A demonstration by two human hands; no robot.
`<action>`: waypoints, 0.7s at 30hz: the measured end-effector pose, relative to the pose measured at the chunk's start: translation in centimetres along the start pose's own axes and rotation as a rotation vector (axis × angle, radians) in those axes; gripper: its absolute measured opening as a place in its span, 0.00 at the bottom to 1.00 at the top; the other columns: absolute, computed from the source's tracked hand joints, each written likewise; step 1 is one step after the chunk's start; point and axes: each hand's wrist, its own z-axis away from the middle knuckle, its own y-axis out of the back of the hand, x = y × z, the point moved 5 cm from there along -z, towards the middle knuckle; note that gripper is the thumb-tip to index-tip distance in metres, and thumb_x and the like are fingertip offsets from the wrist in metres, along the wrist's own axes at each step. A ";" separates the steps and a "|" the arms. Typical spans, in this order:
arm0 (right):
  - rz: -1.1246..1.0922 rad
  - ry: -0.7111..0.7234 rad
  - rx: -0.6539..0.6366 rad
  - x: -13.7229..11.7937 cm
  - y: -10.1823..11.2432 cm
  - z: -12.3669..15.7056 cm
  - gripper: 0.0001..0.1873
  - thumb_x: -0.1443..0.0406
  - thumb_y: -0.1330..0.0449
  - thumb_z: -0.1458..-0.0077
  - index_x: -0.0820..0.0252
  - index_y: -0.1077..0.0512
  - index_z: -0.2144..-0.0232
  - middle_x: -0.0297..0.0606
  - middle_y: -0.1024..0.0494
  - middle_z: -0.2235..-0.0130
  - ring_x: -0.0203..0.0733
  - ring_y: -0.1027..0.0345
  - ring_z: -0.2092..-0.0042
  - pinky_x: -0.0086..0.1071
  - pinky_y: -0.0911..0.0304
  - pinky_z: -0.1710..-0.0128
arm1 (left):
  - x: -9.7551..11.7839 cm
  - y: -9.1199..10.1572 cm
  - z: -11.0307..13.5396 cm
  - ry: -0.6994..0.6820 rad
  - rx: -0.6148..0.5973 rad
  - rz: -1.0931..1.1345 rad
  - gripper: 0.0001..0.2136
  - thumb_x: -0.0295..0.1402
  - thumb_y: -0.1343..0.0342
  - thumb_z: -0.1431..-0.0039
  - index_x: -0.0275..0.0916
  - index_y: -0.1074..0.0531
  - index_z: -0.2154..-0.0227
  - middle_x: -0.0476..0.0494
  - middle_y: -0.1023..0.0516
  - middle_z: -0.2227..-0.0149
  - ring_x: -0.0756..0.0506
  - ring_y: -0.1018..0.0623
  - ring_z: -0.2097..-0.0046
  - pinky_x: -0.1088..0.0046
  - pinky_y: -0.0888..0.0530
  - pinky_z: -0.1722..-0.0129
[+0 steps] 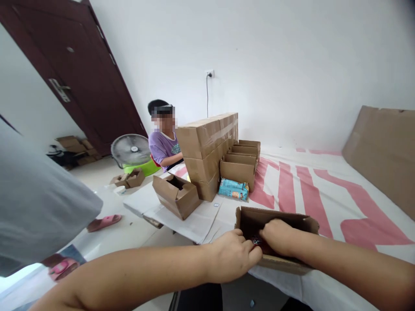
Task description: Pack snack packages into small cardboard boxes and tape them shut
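Note:
An open brown cardboard box lies in front of me on a white sheet with pink stripes. Both my hands reach into it. My left hand has its fingers curled at the box's near edge. My right hand is closed inside the box, knuckles up. Between the two hands a small dark object shows, too small to name. What else the box holds is hidden by my hands.
A stack of taped cartons and a row of open boxes stand farther back, with a blue packet and another open box beside them. A person in a purple shirt sits behind. A fan, door and flat cardboard surround.

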 end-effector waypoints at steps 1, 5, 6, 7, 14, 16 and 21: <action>-0.007 -0.011 0.023 0.5 0.5 0.4 0.12 0.70 0.44 0.45 0.64 0.21 0.64 0.51 0.17 0.64 0.55 0.22 0.63 0.38 0.33 0.66 | -0.2 -0.2 0.0 0.015 -0.011 0.010 0.06 0.29 0.47 0.42 0.35 0.33 0.62 0.46 0.24 0.72 0.45 0.25 0.75 0.66 0.30 0.69; -0.060 -0.074 0.087 2.5 2.6 1.8 0.10 0.71 0.44 0.47 0.61 0.23 0.66 0.47 0.18 0.67 0.51 0.23 0.65 0.33 0.40 0.71 | -1.0 -0.5 0.2 0.047 -0.055 0.047 0.06 0.29 0.45 0.43 0.36 0.34 0.63 0.45 0.23 0.71 0.44 0.23 0.73 0.66 0.29 0.68; -0.096 -0.105 0.113 3.1 3.3 2.2 0.10 0.71 0.45 0.46 0.60 0.23 0.67 0.46 0.18 0.68 0.50 0.23 0.66 0.31 0.42 0.72 | -1.2 -0.5 0.3 0.056 -0.070 0.054 0.07 0.29 0.45 0.44 0.37 0.34 0.63 0.45 0.22 0.71 0.44 0.23 0.73 0.66 0.29 0.68; -0.143 -0.136 0.144 3.7 4.0 2.7 0.09 0.70 0.46 0.45 0.59 0.25 0.69 0.45 0.18 0.69 0.48 0.24 0.67 0.31 0.45 0.73 | -1.6 -0.4 0.4 0.069 -0.088 0.059 0.07 0.28 0.45 0.45 0.37 0.34 0.63 0.45 0.22 0.71 0.44 0.23 0.73 0.66 0.29 0.68; -0.527 -0.240 0.572 8.2 9.8 6.7 0.11 0.64 0.53 0.41 0.56 0.34 0.74 0.34 0.24 0.74 0.40 0.32 0.71 0.30 0.45 0.71 | -8.0 -1.5 2.3 0.328 -0.122 0.168 0.08 0.22 0.48 0.48 0.40 0.34 0.66 0.43 0.22 0.71 0.42 0.23 0.70 0.65 0.29 0.64; -0.623 -0.274 0.710 9.6 10.7 7.5 0.11 0.61 0.53 0.42 0.55 0.37 0.75 0.33 0.26 0.74 0.40 0.33 0.71 0.30 0.44 0.72 | -10.7 -2.1 3.1 0.416 -0.083 0.219 0.08 0.20 0.49 0.49 0.40 0.34 0.68 0.43 0.22 0.71 0.43 0.23 0.68 0.65 0.29 0.61; -0.641 -0.355 0.930 11.7 11.2 8.2 0.12 0.59 0.53 0.42 0.54 0.37 0.75 0.32 0.28 0.75 0.39 0.36 0.72 0.30 0.44 0.72 | -15.6 -3.2 4.4 0.581 0.065 0.356 0.05 0.23 0.47 0.47 0.39 0.32 0.70 0.45 0.23 0.73 0.43 0.23 0.66 0.65 0.29 0.58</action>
